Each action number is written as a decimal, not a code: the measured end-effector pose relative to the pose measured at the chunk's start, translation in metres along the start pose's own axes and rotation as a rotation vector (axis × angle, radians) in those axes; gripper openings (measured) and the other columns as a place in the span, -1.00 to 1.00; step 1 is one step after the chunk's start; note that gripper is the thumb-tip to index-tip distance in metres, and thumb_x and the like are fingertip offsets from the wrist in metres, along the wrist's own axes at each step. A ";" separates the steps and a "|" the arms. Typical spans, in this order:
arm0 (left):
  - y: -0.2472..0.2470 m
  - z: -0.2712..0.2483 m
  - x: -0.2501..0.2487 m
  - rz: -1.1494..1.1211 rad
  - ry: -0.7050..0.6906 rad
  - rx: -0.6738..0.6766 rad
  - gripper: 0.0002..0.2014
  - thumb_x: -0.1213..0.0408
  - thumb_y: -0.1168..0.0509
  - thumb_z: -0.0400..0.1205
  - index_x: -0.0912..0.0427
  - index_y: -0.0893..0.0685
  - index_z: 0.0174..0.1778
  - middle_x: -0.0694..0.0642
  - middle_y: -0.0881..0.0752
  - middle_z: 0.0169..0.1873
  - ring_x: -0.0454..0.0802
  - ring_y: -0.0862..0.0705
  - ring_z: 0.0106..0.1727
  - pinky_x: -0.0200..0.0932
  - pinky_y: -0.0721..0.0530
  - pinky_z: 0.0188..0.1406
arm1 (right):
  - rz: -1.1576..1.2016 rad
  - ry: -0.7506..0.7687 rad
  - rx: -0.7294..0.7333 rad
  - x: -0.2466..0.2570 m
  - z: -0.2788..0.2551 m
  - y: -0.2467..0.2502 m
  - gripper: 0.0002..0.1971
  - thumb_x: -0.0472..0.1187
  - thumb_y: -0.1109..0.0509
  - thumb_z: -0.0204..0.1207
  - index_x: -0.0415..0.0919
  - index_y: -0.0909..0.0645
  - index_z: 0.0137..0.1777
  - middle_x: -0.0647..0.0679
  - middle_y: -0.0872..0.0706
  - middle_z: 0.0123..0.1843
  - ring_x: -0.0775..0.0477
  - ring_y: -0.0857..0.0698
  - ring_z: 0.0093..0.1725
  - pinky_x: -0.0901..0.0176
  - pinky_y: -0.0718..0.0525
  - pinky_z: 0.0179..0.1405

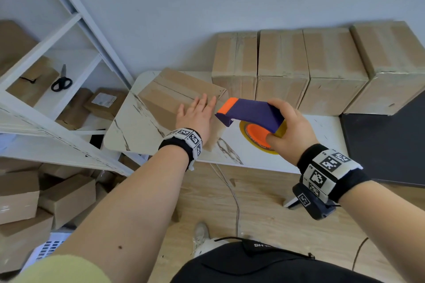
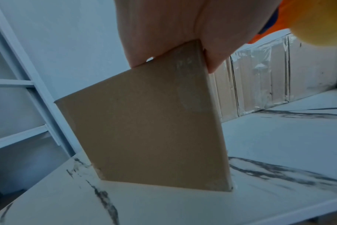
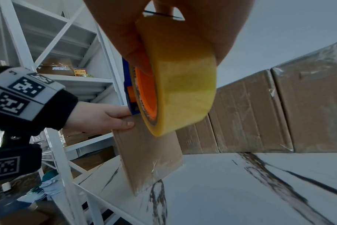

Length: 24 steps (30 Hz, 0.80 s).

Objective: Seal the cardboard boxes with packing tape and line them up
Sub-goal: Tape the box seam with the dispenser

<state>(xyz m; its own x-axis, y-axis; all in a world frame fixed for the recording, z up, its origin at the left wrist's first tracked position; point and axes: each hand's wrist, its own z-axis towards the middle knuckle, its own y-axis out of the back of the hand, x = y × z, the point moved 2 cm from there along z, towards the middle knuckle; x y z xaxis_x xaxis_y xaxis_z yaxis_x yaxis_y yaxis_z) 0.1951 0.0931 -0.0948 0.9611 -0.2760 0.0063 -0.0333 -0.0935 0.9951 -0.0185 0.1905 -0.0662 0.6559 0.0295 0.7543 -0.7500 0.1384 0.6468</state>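
A cardboard box (image 1: 174,92) stands skewed on the marble-patterned table (image 1: 128,126), its flaps closed. My left hand (image 1: 197,115) lies flat on its near right corner, fingers straight; the left wrist view shows the box (image 2: 148,124) side with palm and thumb (image 2: 212,45) over its top edge. My right hand (image 1: 289,131) grips a purple and orange tape dispenser (image 1: 250,112) with a yellow tape roll (image 3: 179,76), held in the air just right of the box, its orange front beside my left fingertips. Box (image 3: 150,155) and left hand (image 3: 98,117) show in the right wrist view.
Several taped boxes (image 1: 322,71) stand in a row along the wall at the back of the table. A white shelf rack (image 1: 53,57) at left holds scissors (image 1: 61,81) and parcels. More boxes (image 1: 34,202) lie piled on the floor at left. A dark surface (image 1: 386,145) adjoins the table at right.
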 end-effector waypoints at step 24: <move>0.007 0.009 0.010 -0.044 -0.018 0.135 -0.36 -0.07 -0.03 0.70 -0.18 0.14 0.65 -0.06 0.16 0.67 -0.05 0.10 0.68 0.20 0.15 0.60 | -0.420 -0.002 0.237 0.020 0.000 -0.025 -0.46 0.22 -0.27 0.53 0.15 -0.30 0.47 -0.05 -0.50 -0.06 -0.11 -0.54 -0.17 0.20 -0.47 -0.20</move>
<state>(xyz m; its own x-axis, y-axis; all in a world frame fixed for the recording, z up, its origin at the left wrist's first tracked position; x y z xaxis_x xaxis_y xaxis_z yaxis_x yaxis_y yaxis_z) 0.2015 0.0808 -0.0891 0.9576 -0.2853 -0.0398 -0.0291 -0.2331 0.9720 0.0134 0.1880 -0.0673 0.9064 0.0176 0.4221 -0.4190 -0.0912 0.9034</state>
